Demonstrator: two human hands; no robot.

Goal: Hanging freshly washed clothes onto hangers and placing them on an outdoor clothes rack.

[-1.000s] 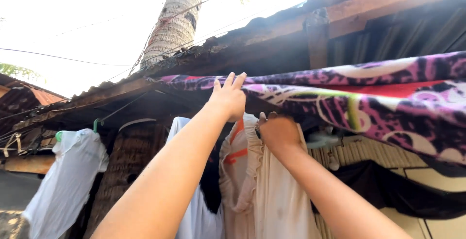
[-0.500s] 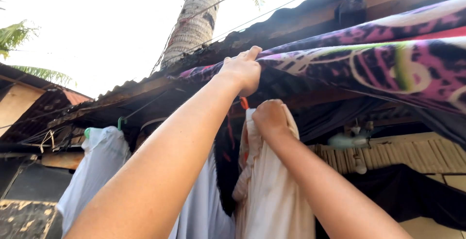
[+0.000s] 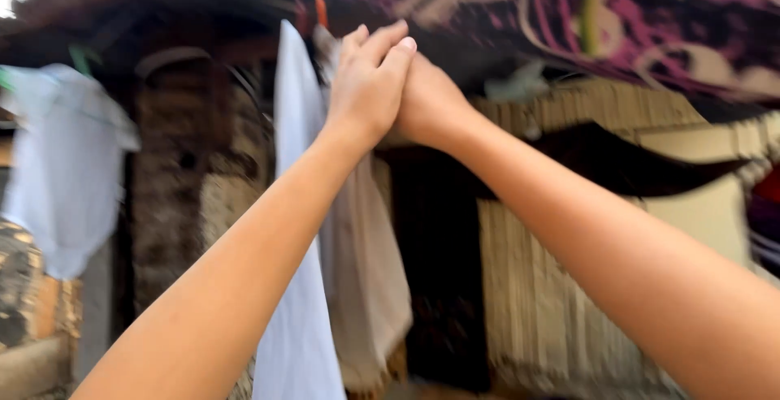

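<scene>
Okay, count first: three garments hang in a row under the eave. There's a white shirt far left, a pale blue-white garment in the middle, and a beige garment just right of it, touching it. One purple patterned sheet is draped across the top, above everything. One green hanger hook shows above the white shirt; the frame is motion-blurred, so finer detail is lost.

Both your arms are raised and nearly straight, converging at the top of the beige garment. Your left hand has its fingers extended and close together, laid against your right hand, not gripping anything visible. Your right hand sits behind it, mostly hidden; I can't tell whether it's closed on the garment's top or loose.
</scene>
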